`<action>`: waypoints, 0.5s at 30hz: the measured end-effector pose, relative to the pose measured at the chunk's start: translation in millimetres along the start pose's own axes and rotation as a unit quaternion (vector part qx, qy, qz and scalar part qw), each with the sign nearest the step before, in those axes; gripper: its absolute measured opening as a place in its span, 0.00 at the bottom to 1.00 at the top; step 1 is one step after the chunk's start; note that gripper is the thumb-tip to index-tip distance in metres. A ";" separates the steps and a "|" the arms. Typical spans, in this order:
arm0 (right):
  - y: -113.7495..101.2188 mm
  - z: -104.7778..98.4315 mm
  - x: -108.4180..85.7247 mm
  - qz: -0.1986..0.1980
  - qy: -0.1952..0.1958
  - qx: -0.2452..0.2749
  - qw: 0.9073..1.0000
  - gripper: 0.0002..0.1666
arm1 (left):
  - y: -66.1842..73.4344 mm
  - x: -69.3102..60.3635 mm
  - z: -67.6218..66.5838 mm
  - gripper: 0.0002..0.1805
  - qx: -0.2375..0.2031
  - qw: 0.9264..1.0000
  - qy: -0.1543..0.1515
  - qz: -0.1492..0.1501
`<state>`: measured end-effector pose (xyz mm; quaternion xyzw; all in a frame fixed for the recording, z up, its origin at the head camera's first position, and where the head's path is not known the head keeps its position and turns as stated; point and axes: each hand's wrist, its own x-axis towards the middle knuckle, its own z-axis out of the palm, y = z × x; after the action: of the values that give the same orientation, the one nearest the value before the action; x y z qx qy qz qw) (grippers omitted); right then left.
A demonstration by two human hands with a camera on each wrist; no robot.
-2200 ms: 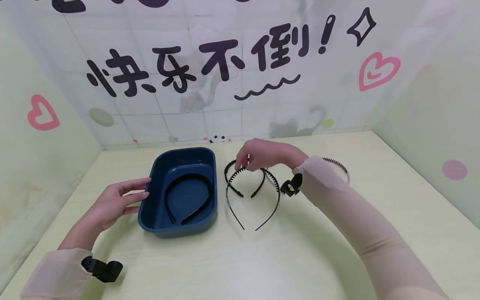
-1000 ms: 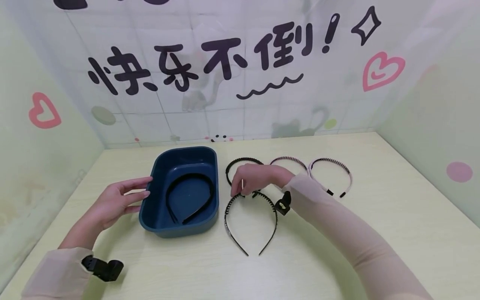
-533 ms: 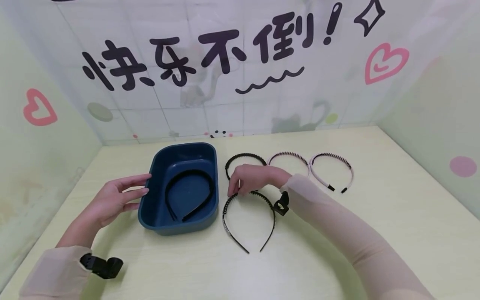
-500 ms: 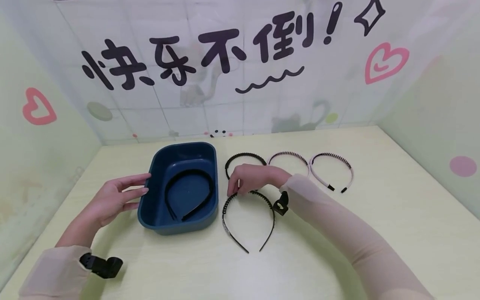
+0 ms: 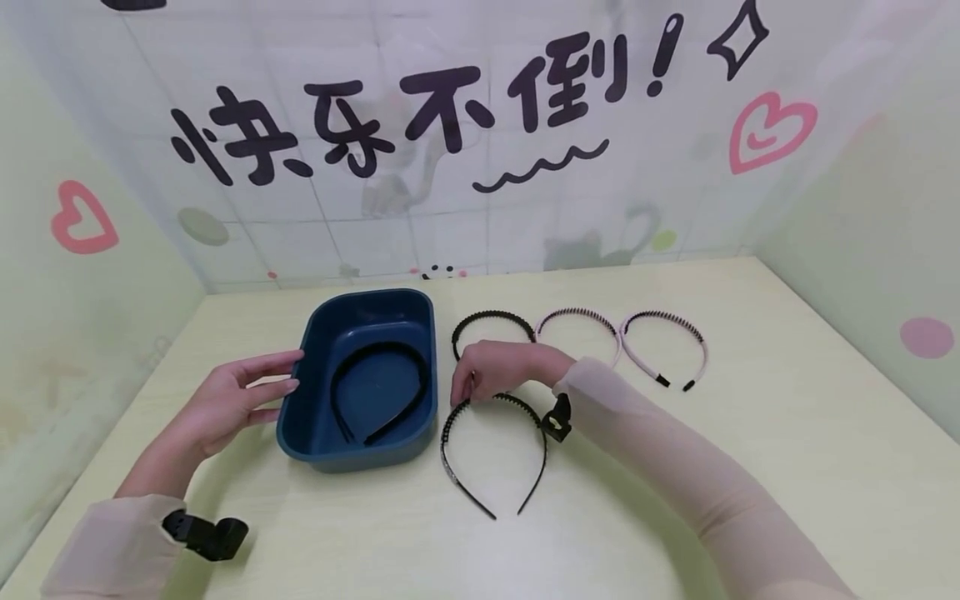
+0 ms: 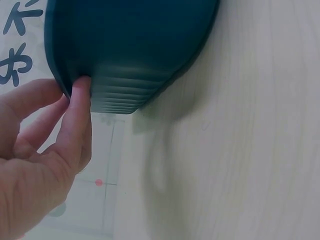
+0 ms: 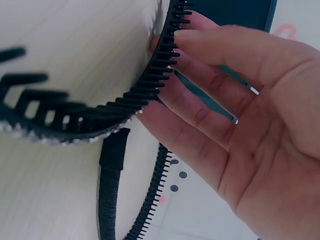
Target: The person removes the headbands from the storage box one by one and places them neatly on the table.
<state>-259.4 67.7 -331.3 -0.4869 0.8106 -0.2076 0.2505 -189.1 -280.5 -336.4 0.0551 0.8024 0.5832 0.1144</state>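
Pinching a black toothed headband (image 7: 161, 57) near the top of its arch, a person's right hand (image 5: 498, 369) has a narrow hold, thumb against the teeth and fingertips on the other side. The headband is above or on the table just right of a blue bin, its two ends pointing toward the person; whether they touch the table is hard to tell. Sparkly trim shows along its outer edge.

The person's left hand (image 5: 232, 404) rests extended, spread fingers against the left side of the blue bin (image 5: 360, 461). Inside the bin lies a smooth black headband (image 5: 378, 346).

Behind the right hand, three more headbands lie in a row: a black one (image 5: 492, 314), partly hidden by the hand, then a middle pink one (image 5: 576, 312) and a far-right pink one (image 5: 663, 315), both with dark teeth.

Both arms wear pale sleeves (image 5: 675, 450) with small black devices (image 5: 213, 537) at the wrists. Beneath is a pale wood-grain table (image 5: 375, 533); the back wall (image 5: 480, 242) carries large black Chinese characters and a pink heart.
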 end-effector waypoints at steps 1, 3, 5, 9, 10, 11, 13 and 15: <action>0.2 0.3 -0.4 0.000 0.000 0.001 1.000 0.19 | -0.4 0.3 0.0 0.29 0.003 1.000 -0.001 0.000; 0.6 0.9 -0.9 -0.003 0.001 0.004 1.000 0.19 | -1.0 0.5 -0.2 0.30 0.007 1.000 0.000 -0.002; 1.0 1.8 -1.0 -0.002 0.001 0.006 1.000 0.19 | -1.2 0.5 -0.3 0.31 0.014 1.000 0.002 -0.004; 1.3 3.9 -0.1 0.001 0.000 0.008 1.000 0.19 | -0.8 -0.2 -0.2 0.31 0.016 1.000 0.005 -0.006; 1.3 4.3 0.2 0.003 -0.001 0.009 1.000 0.19 | -0.6 -0.2 0.0 0.31 0.016 1.000 0.005 -0.005; 1.2 4.5 0.4 0.005 -0.001 0.010 1.000 0.18 | -0.4 -0.2 0.1 0.31 0.015 1.000 0.005 -0.005; 0.6 4.6 0.5 0.008 -0.001 0.009 1.000 0.18 | -0.1 0.1 0.4 0.30 0.013 1.000 0.004 -0.004; -0.3 4.0 0.7 0.010 -0.003 0.008 1.000 0.18 | 0.3 0.3 0.5 0.30 0.012 1.000 0.004 -0.005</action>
<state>-257.1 66.5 -334.4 -0.4770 0.8133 -0.2100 0.2588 -189.3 -279.9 -336.3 0.0504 0.8098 0.5733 0.1136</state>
